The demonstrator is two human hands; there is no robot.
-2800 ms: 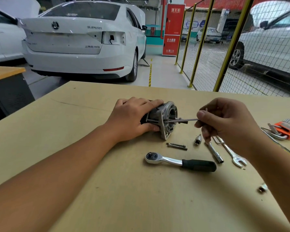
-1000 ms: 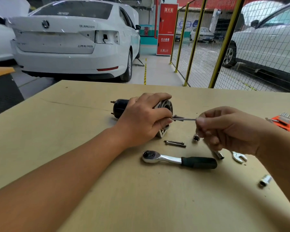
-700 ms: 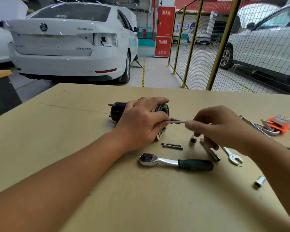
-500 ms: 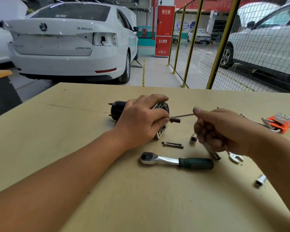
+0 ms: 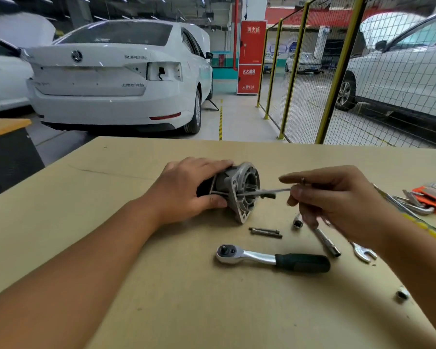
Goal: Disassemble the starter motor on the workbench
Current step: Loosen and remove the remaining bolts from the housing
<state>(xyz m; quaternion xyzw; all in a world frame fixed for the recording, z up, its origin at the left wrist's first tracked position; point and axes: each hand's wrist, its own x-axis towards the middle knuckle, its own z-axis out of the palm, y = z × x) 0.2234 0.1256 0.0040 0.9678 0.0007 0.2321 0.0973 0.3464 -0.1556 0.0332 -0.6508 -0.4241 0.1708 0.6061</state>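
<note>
**Head view: motor pinned while a long bolt is handled at its flange**

Head camera shows the motor (image 5: pixel 233 190) lying on its side on the desk (image 5: pixel 136 285), flange end facing right. The left hand (image 5: pixel 186 190) wraps its dark body, probably to stop it rolling. The right hand (image 5: pixel 337 202) pinches a thin bolt (image 5: pixel 269 191) that runs into the flange, held level, likely so it slides along its bore. Two bolts (image 5: pixel 265 232) lie together just in front of the motor, apparently set aside. A ratchet (image 5: pixel 272 259), sockets and wrench (image 5: pixel 363 253) lie near the right hand, within reach.
</note>
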